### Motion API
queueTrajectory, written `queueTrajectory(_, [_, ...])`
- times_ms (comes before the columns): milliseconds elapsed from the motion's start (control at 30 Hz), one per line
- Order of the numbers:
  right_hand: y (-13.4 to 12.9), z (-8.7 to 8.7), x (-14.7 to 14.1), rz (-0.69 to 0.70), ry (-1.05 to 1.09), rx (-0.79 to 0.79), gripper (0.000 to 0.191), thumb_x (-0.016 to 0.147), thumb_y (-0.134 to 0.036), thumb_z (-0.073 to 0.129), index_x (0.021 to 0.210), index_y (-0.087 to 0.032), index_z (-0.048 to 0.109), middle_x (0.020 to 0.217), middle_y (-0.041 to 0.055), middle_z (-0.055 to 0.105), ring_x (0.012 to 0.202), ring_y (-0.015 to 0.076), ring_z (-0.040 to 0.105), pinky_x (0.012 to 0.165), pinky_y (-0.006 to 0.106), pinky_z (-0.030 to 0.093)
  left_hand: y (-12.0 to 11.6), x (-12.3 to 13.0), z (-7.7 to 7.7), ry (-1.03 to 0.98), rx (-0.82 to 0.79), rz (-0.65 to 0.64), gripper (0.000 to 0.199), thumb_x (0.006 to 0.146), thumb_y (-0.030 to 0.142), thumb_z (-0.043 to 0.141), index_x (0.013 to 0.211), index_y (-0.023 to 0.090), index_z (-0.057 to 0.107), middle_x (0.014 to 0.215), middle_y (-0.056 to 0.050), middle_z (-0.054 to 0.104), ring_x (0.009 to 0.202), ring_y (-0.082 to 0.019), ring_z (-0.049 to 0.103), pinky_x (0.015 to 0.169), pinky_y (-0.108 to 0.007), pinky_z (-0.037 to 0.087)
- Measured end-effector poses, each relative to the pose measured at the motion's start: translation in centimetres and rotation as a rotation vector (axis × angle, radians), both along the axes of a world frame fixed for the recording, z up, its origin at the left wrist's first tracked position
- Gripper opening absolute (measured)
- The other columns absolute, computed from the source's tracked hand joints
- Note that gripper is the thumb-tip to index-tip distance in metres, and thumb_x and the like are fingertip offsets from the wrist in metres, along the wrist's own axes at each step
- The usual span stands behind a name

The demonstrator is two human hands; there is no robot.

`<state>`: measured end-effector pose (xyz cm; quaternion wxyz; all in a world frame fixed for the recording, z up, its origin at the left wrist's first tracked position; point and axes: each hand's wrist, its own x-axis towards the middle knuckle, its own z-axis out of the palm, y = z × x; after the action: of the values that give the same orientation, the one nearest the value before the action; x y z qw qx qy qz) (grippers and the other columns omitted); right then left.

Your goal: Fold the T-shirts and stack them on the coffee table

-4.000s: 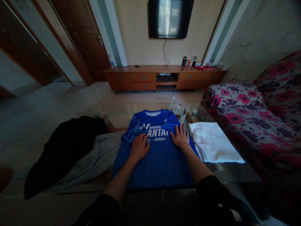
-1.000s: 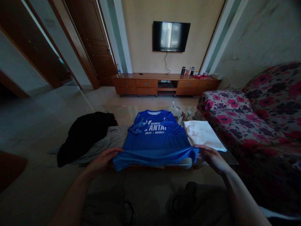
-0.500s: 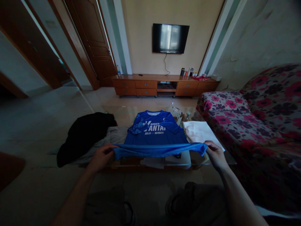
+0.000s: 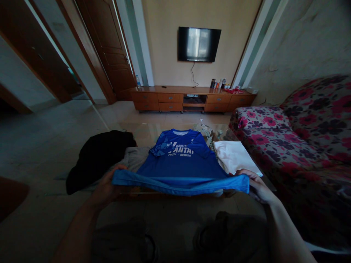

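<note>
Blue shirt (image 4: 181, 160) collar-away, hem drawn wide between two hands

Through my head camera, I have the shirt front-up on the glass table (image 4: 146, 128), its long axis running almost straight away from me. The collar points toward the TV cabinet (image 4: 170, 98); the hem comes back to my side, lifted and stretched crosswise at the table's near edge. The left hand (image 4: 107, 185) is closed around one hem corner and the right hand (image 4: 257, 187) pinches the other, fingers curled in. I can't make out either grip fully, since cloth covers some fingertips. The sleeves lie across the chest, hiding the ends of the white lettering, and the small characters below are hard for me to read. A black garment (image 4: 101, 157) partly covers grey cloth (image 4: 135, 155) on the left; a white folded cloth (image 4: 236, 155) lies just beside the shirt, right. Both forearms run out of my view at the bottom, where it is very dark.
</note>
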<state>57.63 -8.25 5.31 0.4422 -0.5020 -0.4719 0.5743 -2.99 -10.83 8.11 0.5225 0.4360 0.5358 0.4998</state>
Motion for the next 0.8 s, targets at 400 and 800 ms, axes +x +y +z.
queueTrajectory(400, [-0.5,0.5,-1.3,0.174,-0.065,0.002,0.039,0.067,-0.051,0.088,0.087,-0.023,0.068,0.084,0.0020,0.061,0.070,0.0167,0.057,0.064,0.027,0.049,-0.2,-0.4,-0.5,0.359,-0.023,-0.257,0.034,0.068,0.043,0.084,0.085,0.020,0.067,0.078,0.000,0.063,0.069,-0.015,0.056,0.058,-0.022,0.047])
queueTrajectory(800, [-1.1,0.9,0.6,0.438,-0.124,0.068,0.052,0.070,-0.069,0.080,0.061,-0.019,0.067,0.077,0.0048,0.055,0.076,0.0195,0.052,0.071,0.031,0.045,-1.7,-2.7,0.0,0.360,-0.256,-0.434,0.046,0.059,0.061,0.086,0.086,0.025,0.079,0.094,-0.006,0.076,0.091,-0.029,0.069,0.081,-0.037,0.058])
